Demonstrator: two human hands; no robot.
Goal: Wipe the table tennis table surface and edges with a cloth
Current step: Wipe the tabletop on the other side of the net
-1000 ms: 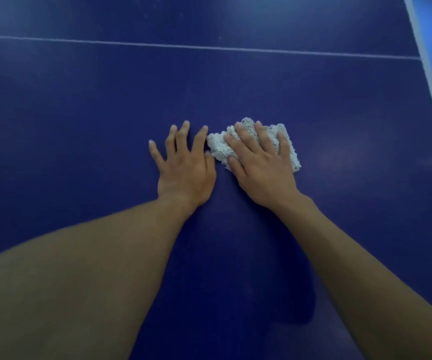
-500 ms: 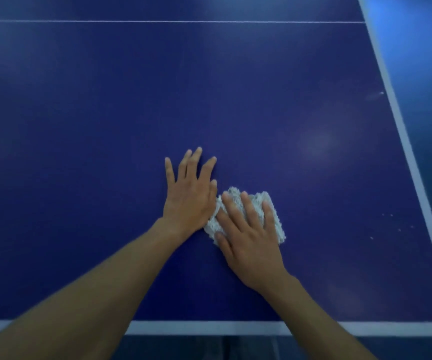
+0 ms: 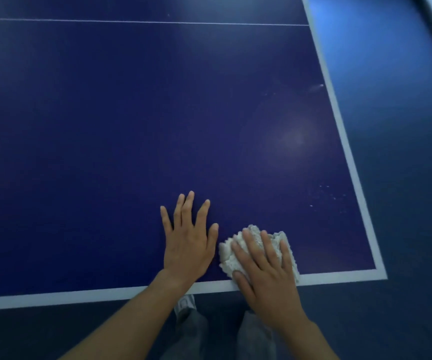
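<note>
- The dark blue table (image 3: 92,131) fills the left and middle of the frame, with a thin white line (image 3: 142,22) running across it near the top.
- A white stripe (image 3: 54,298) marks the near edge of the table, crossing the lower left and rising a little toward the right.
- The left hand (image 3: 187,245) lies flat on the blue surface in the lower middle. Its fingers are straight and spread, its palm is down, and it holds nothing. Its wrist crosses the near stripe.
- Below the table edge, a light shoe (image 3: 185,305) shows between the two forearms.
- The cloth (image 3: 229,258), white and nubbly, sits bunched on the table just right of the left thumb, in the lower middle of the frame. Its lower edge reaches the near stripe.
- The right hand (image 3: 264,276) presses down on the cloth, with fingers laid fairly straight over its top and the thumb alongside its left side.
- Grey trousers (image 3: 256,333) show at the bottom edge.
- Small pale specks (image 3: 331,196) dot the blue surface to the right of the cloth.
- A white side stripe (image 3: 339,131) runs diagonally down the right and meets the near stripe at the corner.
- Blue floor (image 3: 404,165) fills the right of the frame.
</note>
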